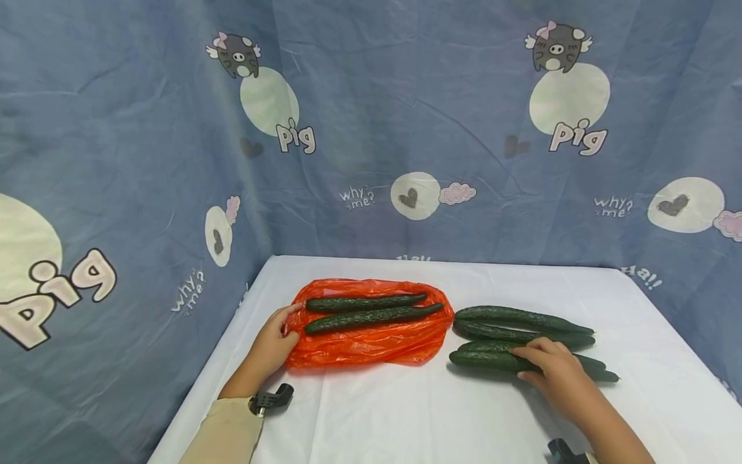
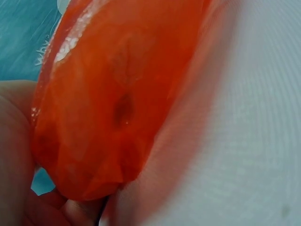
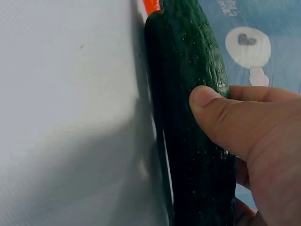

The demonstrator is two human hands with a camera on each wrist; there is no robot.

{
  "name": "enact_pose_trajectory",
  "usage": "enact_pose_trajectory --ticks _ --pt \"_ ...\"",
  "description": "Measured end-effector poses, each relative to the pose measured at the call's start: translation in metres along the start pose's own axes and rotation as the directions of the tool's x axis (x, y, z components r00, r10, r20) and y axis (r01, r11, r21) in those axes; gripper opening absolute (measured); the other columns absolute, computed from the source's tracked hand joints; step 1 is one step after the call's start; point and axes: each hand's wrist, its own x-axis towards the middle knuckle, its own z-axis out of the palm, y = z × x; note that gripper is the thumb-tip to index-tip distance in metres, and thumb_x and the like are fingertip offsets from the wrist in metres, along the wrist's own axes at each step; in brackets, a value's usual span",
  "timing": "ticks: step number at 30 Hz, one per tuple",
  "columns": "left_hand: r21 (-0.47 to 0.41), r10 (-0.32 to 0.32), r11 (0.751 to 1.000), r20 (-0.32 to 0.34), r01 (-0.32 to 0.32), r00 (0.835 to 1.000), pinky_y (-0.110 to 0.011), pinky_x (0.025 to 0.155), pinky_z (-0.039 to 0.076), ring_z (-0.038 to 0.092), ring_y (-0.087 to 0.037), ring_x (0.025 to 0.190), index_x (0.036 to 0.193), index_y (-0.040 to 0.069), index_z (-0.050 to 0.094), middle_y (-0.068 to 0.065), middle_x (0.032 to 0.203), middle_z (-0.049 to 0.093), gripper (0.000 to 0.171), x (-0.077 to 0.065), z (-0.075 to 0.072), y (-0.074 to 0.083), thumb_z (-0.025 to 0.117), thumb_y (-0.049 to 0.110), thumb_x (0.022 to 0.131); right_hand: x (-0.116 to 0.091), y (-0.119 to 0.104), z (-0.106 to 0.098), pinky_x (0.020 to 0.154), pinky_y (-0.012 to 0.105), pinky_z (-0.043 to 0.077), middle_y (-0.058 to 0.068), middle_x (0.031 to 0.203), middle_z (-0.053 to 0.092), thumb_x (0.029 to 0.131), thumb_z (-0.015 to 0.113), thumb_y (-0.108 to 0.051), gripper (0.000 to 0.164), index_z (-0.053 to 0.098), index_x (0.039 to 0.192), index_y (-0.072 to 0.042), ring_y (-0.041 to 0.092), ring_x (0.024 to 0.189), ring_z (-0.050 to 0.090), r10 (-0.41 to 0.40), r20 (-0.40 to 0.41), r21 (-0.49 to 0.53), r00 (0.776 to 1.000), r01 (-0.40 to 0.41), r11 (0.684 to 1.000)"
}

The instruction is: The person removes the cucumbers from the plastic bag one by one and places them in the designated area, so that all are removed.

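A crinkled red plastic bag (image 1: pixel 371 348) lies on the left half of the table with two dark green cucumbers (image 1: pixel 371 318) side by side on it. My left hand (image 1: pixel 271 345) grips the bag's left end between thumb and fingers, the fingers partly hidden by the plastic in the left wrist view. To the right, my right hand (image 1: pixel 558 372) holds the nearest cucumber (image 3: pixel 188 61) around its middle, thumb on the near side and fingers on the far side. That cucumber lies close against another, with two more cucumbers (image 1: pixel 522 317) just behind them.
A white cloth (image 1: pixel 382 412) covers the table. Blue curtains (image 1: pixel 406 116) printed with pigs and hearts hang behind and at the left. Dark wrist straps (image 1: pixel 271 398) show at both forearms. The back cucumbers' left ends reach close to the bag's right edge.
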Motion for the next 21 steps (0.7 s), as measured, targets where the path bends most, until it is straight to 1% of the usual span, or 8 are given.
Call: enact_pose_trajectory --ticks 4,10,14,21 --pt "-0.001 -0.018 1.000 0.006 0.018 1.000 -0.063 0.122 0.031 0.035 -0.040 0.152 0.157 0.014 0.046 -0.016 0.161 0.042 0.064 -0.0010 0.0004 -0.0015 0.053 0.000 0.095 -0.0022 0.0008 0.0004 0.082 0.045 0.052 -0.005 0.110 0.064 0.079 0.088 -0.017 0.047 0.076 0.125 -0.017 0.024 0.102 0.061 0.029 0.038 0.020 0.999 -0.030 0.999" --pt "0.001 -0.013 1.000 0.000 0.013 1.000 -0.062 0.122 0.031 0.036 -0.040 0.152 0.157 0.014 0.046 -0.016 0.160 0.043 0.064 -0.0008 -0.0004 0.0011 0.053 0.000 0.095 -0.0028 0.0040 0.0022 0.081 0.043 0.052 -0.008 0.110 0.063 0.080 0.088 -0.017 0.048 0.075 0.126 -0.019 0.020 0.100 0.060 0.034 0.051 0.022 0.998 -0.036 0.999" --pt "0.008 -0.016 1.000 0.001 0.016 1.000 -0.062 0.122 0.031 0.036 -0.040 0.152 0.158 0.014 0.045 -0.016 0.160 0.042 0.065 -0.0003 -0.0008 0.0026 0.053 0.001 0.094 -0.0038 0.0073 0.0043 0.080 0.041 0.053 -0.008 0.110 0.063 0.079 0.088 -0.017 0.048 0.076 0.125 -0.019 0.018 0.098 0.060 0.023 0.044 0.008 0.999 -0.024 1.000" --pt "0.008 -0.017 1.000 -0.002 0.017 1.000 -0.062 0.122 0.031 0.037 -0.040 0.151 0.156 0.014 0.047 -0.016 0.160 0.043 0.064 -0.0002 -0.0001 0.0011 0.054 0.002 0.094 -0.0056 0.0097 0.0066 0.080 0.043 0.054 -0.008 0.108 0.064 0.076 0.090 -0.016 0.047 0.078 0.122 -0.019 0.019 0.098 0.061 0.000 0.009 -0.020 1.000 0.000 1.000"
